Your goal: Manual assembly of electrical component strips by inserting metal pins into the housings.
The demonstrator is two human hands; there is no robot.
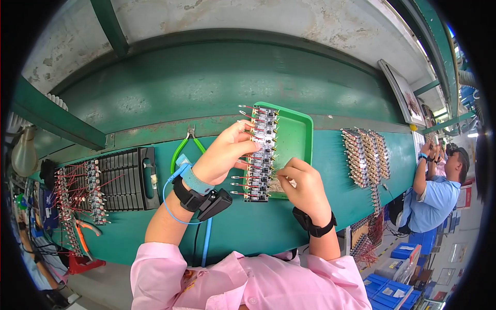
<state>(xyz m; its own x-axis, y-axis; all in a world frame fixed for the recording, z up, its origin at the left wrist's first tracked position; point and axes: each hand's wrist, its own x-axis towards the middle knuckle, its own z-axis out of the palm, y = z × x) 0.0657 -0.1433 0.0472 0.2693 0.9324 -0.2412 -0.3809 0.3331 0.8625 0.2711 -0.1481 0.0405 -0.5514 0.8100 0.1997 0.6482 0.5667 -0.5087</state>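
Observation:
My left hand (230, 150) grips a long strip of small circuit boards (262, 155) by its left side. Short red wires stick out along that side, and small brass-coloured parts line the right one. The strip is held over the left part of a green plastic tray (309, 150). At the strip's lower right, my right hand (299, 183) is closed, thumb and fingertips pinched together beside its edge. Whatever lies between those fingertips is too small to make out. Loose small pieces lie in the tray's near end, partly hidden by the right hand.
Green-handled cutters (178, 152) lie left of the tray. Farther left is a black slotted rack (121, 181) with wired board strips (95, 191) beside it, and orange-handled pliers (82, 235). Several more board strips (364, 155) lie on the right. A person in blue (434, 191) works beyond.

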